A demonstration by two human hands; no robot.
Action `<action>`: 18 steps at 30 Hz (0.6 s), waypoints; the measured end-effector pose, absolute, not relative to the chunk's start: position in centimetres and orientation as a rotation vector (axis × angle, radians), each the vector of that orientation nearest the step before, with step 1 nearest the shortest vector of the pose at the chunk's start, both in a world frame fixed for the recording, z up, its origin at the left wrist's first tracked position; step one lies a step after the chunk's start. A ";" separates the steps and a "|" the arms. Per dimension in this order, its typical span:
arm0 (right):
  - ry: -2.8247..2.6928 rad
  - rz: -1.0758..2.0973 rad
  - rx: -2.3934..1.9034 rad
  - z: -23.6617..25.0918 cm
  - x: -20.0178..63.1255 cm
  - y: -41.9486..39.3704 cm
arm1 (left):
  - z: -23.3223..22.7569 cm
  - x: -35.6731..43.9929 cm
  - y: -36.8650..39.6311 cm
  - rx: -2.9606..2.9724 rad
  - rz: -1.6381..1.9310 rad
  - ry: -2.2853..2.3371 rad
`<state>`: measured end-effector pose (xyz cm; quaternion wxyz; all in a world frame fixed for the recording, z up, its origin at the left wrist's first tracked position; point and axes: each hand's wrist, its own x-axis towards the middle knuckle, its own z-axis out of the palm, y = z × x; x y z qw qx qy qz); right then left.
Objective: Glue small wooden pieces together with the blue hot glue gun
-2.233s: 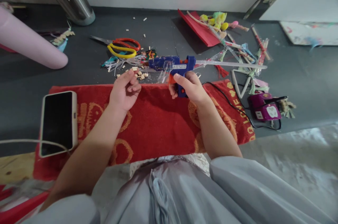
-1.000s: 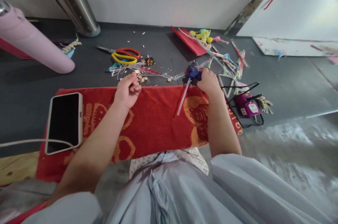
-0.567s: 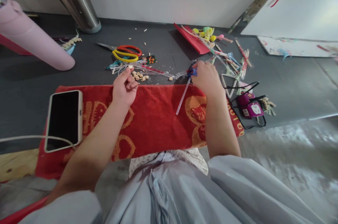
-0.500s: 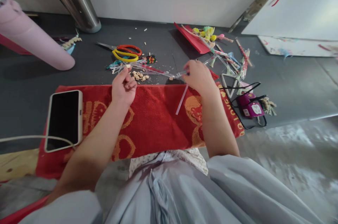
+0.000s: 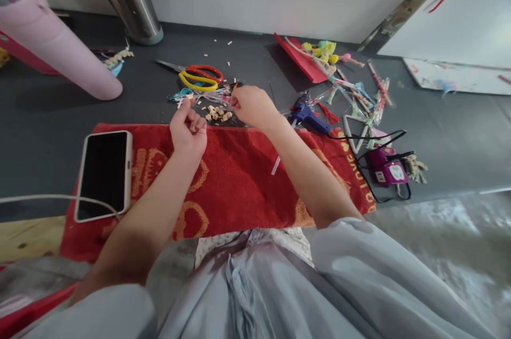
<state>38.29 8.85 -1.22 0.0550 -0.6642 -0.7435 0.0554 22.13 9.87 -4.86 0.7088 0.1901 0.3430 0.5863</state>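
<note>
left hand (image 5: 188, 127) curled, thumb and forefinger pinching a small pale bit, at the red towel's (image 5: 235, 179) far edge | right hand (image 5: 250, 106) at its 3 o'clock, fingertips closed over clear plastic strips (image 5: 207, 96); wooden bits (image 5: 217, 113) between the hands | glue gun (image 5: 309, 115) lies free at 3 o'clock of right hand; scissors (image 5: 197, 75) at 11 o'clock

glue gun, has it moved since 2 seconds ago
Yes. The glue gun was held up over the red towel; now it lies on the dark floor off the towel's far right edge, and the right hand is off it.
</note>
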 end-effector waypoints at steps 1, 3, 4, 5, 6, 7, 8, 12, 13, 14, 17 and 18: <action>-2.250 0.149 -2.029 -1.4 38.6 9.4 | -4.7 22.3 9.7 0.379 1.317 0.775; -2.215 0.097 -2.096 -2.0 39.4 10.4 | -4.3 22.5 9.5 0.303 1.334 0.795; -2.200 0.085 -2.119 -2.2 39.9 10.9 | -4.2 22.6 9.4 0.298 1.336 0.811; -2.192 0.080 -2.120 -2.5 40.3 11.3 | -4.2 22.7 9.4 0.312 1.332 0.819; -2.187 0.081 -2.117 -2.7 40.7 11.7 | -4.3 22.7 9.4 0.338 1.328 0.828; -2.189 0.084 -2.113 -2.8 41.0 12.0 | -4.4 22.7 9.5 0.367 1.324 0.839; -2.199 0.092 -2.106 -2.9 41.2 12.3 | -4.6 22.6 9.5 0.392 1.320 0.847; -2.285 0.127 -2.070 -3.1 41.1 12.7 | -5.0 22.4 9.7 0.418 1.315 0.862; -2.304 0.130 -2.054 -3.1 41.1 12.7 | -5.0 22.4 9.7 0.416 1.317 0.857; -2.319 0.131 -2.039 -3.1 41.0 12.7 | -4.9 22.5 9.7 0.413 1.320 0.851; -2.353 0.142 -2.006 -3.1 40.8 12.7 | -4.6 22.6 9.5 0.397 1.328 0.857; -2.359 0.147 -2.003 -3.1 40.8 12.7 | -4.6 22.6 9.5 0.394 1.328 0.866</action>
